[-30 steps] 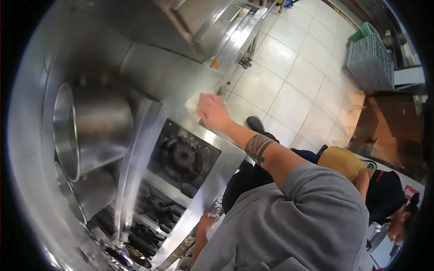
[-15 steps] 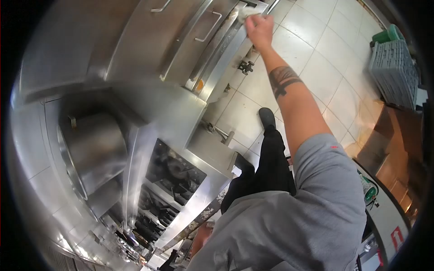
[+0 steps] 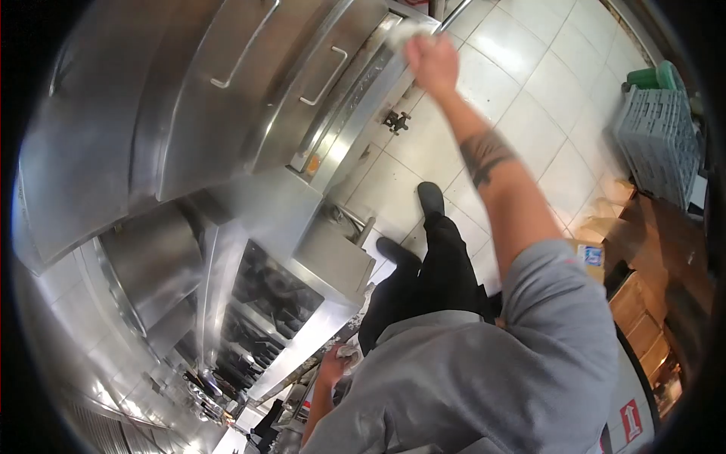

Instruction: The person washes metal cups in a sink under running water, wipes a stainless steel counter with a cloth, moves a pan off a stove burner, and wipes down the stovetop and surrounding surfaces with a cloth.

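Observation:
My right hand (image 3: 437, 62), at the end of a tattooed forearm, is closed on a whitish cloth (image 3: 407, 34). The cloth is pressed to the far end of the steel front ledge (image 3: 344, 144) of a cooking unit, and motion blurs its edges. Lower left, close to my waist, my left hand (image 3: 331, 368) is closed around a crumpled white item (image 3: 349, 354) that looks like another cloth; its far side is hidden by my shirt. A steel door with a bar handle (image 3: 325, 76) stands beside the ledge.
A burner range (image 3: 265, 303) adjoins the unit, with a large steel pot (image 3: 151, 265) behind it. A black valve knob (image 3: 395, 122) juts out below the ledge. Stacked grey racks (image 3: 656, 144) and a green container (image 3: 656, 77) sit on the tiled floor (image 3: 522, 106) at right.
The view has shifted, and one leg has moved so both shoes now show. My right hand remains on the cloth at the ledge's far end. More of my left hand has come into sight.

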`<state>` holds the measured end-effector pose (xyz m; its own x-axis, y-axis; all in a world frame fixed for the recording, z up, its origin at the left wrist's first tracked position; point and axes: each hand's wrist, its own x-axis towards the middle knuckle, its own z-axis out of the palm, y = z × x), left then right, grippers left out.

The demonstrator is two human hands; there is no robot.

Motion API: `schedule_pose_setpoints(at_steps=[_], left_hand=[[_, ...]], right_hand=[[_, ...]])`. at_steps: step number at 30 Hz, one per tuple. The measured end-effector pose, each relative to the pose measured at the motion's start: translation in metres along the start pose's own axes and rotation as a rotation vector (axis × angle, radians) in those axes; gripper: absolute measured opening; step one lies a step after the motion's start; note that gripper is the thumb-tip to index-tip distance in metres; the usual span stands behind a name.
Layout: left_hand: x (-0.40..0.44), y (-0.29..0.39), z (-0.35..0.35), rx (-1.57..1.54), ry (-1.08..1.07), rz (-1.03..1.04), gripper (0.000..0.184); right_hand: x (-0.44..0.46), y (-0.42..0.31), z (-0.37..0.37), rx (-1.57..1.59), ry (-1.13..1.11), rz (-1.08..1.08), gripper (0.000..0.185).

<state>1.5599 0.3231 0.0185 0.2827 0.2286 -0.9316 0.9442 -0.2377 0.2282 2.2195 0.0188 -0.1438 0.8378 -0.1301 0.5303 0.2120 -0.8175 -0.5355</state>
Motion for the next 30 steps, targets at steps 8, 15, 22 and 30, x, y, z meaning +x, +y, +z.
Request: schedule_pose_setpoints(at_steps=[8,15,22,30], left_hand=[[0.007,-0.003,0.009,0.302,-0.089,0.040,0.046],[0.014,-0.057,-0.022,0.091,0.053,0.066,0.046],[0.024,-0.125,-0.020,0.551,0.031,0.391,0.041],[0.017,-0.011,-0.013,-0.722,0.045,0.316,0.050]], right_hand=[[-0.134,-0.129,-0.037,0.513,-0.344,0.221,0.036],[-0.056,-0.065,-0.027,-0.017,-0.198,-0.009,0.026],[-0.214,-0.183,-0.042,0.233,-0.361,0.031,0.031],[-0.340,-0.273,-0.175,0.849,-1.136,0.298,0.029]])
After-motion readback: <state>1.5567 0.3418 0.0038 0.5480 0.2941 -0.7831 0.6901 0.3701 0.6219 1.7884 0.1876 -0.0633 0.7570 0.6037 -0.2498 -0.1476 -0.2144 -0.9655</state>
